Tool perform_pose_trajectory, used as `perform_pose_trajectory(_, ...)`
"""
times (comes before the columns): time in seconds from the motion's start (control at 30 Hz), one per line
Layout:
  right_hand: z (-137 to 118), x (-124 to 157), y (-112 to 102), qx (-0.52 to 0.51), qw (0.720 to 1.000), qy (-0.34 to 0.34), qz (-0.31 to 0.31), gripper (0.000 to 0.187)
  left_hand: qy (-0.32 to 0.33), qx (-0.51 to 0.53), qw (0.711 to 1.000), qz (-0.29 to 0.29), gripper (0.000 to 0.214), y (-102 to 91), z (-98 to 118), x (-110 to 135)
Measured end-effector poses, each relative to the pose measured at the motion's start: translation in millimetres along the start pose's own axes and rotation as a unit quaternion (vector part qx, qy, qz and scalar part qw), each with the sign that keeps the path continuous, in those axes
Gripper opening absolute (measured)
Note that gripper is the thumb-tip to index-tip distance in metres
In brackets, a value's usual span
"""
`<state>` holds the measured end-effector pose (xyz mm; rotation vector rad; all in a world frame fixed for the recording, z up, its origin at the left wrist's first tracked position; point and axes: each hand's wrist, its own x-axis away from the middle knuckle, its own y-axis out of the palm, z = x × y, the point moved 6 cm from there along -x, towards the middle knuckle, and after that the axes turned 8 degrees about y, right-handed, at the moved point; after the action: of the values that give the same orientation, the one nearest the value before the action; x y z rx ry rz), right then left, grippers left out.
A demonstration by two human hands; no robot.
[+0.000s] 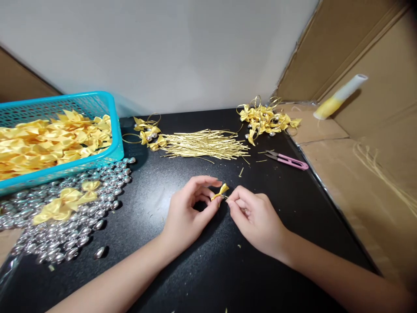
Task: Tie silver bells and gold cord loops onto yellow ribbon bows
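Over the middle of the black table, my left hand (189, 211) pinches a small yellow ribbon bow (223, 189) between thumb and fingers. Close against it, my right hand (259, 219) is closed in a pinch on a thin strand (224, 197) at the bow's lower edge. What the strand is made of is too small to tell. Beyond my hands lies a bundle of gold cords (205, 144). To its right is a heap of finished-looking bows with gold loops and silver beads (265, 119), and a smaller group of them (148, 134) sits at its left.
A turquoise basket (117, 130) full of yellow bows stands at the left. Many silver beads (83, 230) spread in front of it, with loose bows (67, 203) on top. Pink thread snips (288, 161) lie at the right, near a white-and-yellow tube (340, 98) and cardboard walls (384, 52).
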<state>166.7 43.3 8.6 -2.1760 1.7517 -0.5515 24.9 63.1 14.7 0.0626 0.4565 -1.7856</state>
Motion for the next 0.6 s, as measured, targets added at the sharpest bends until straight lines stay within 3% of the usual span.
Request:
perform_pose_trajectory(0.37, 2.6, 0.1, 1.7, -0.006, 1.000, -0.002, -0.004, 0.015, 0.003, 0.025, 0.999, -0.020, 0.026, 2.2, -0.8, 1.4)
perform_pose_trajectory(0.6, -0.1, 1.6, 0.5, -0.005, 1.000, -0.012, -0.004, 0.015, -0.035, 0.076, 0.996, -0.012, 0.026, 3.1, -5.4, 0.9)
